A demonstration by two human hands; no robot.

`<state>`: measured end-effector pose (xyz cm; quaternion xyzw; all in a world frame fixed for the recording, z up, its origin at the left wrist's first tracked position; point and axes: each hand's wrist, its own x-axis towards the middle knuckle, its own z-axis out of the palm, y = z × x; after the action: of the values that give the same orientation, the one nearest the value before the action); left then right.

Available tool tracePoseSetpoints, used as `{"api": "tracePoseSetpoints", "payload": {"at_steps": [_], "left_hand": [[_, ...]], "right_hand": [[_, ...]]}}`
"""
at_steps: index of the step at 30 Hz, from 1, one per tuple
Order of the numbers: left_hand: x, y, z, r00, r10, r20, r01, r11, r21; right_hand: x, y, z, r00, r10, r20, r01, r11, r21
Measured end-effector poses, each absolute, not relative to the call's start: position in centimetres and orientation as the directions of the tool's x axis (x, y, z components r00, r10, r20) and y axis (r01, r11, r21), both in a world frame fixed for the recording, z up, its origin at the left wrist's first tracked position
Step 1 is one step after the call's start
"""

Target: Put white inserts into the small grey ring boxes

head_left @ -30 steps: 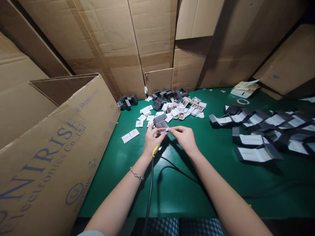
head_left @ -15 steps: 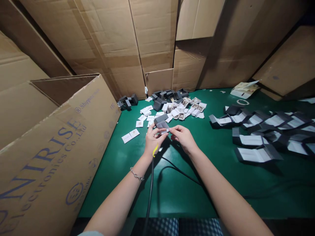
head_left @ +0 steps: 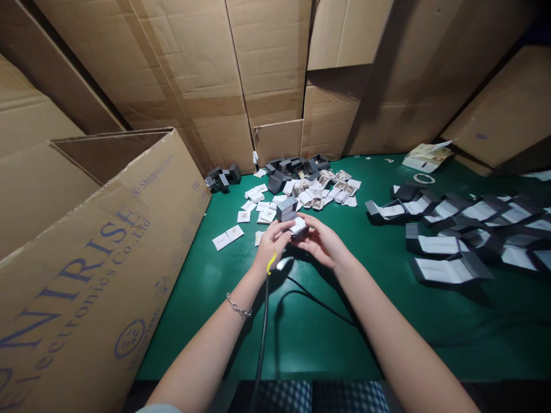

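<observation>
Above the green table, both hands grip one small grey hinged box with its lid up. A white insert shows inside its base. My left hand pinches the box from the left, with thumb and fingers curled round it. From the right and below, my right hand cups it with fingers curled. A silver bracelet circles my left wrist. A black cable with a yellow tag runs under my left hand.
A pile of white cards and small grey boxes lies just beyond the hands. Rows of open dark boxes with white inserts cover the right side. A big printed carton stands at the left. Cardboard walls close off the back.
The hands have shifted slightly right and toward me with the box. The box now sits lower between them, its white insert facing up, and my right hand has moved under it.
</observation>
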<state>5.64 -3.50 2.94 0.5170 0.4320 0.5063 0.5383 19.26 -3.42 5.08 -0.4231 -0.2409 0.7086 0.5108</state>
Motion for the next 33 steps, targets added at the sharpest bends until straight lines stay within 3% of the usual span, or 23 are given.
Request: {"api": "tracePoseSetpoints", "payload": {"at_steps": [6,13,23,33], "left_hand": [[5.9,-3.8,3.8,0.098,0.995,-0.027,-0.084,0.036,0.996],[6.1,-3.4,2.9,0.118,0.982,-0.146,-0.286,0.174,0.942],[6.5,-3.1,1.1,0.075,0.995,-0.067,-0.280,0.085,0.956],[6.2,-3.4,2.8,0.189,0.981,-0.041,-0.307,0.099,0.947]], "right_hand": [[18.7,-3.6,5.1,-0.087,0.925,-0.369,-0.470,-0.365,-0.804],[17.5,-3.8,4.8,-0.089,0.899,-0.429,-0.468,-0.418,-0.779],[16.6,-4.2,4.6,-0.081,0.911,-0.404,-0.436,-0.397,-0.808],[17.6,-3.9,4.7,-0.088,0.911,-0.402,-0.430,-0.399,-0.810]]}}
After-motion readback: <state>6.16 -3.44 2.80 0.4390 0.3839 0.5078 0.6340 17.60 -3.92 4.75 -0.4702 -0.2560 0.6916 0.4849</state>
